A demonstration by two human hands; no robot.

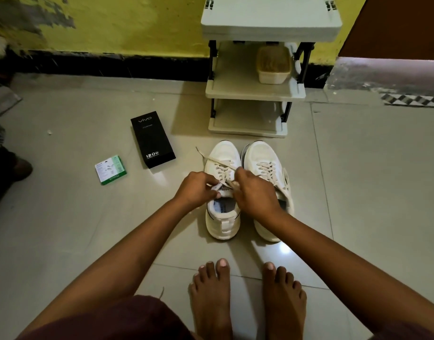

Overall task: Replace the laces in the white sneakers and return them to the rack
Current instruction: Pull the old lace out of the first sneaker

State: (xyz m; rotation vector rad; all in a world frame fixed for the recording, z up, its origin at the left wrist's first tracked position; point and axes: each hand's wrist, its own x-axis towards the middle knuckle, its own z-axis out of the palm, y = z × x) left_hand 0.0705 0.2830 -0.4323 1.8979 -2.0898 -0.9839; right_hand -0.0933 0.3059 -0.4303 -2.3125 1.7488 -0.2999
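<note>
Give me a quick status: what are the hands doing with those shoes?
Left hand and right hand both pinch the lace on the left sneaker. Right sneaker beside it, laced. Rack just ahead, path clear.

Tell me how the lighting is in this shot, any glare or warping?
Head view: dim and warm overall; a bright glare patch on the floor tile just right of the right sneaker; wide-angle bending curves the rack and the wall base; the hands and laces look slightly soft.
</note>
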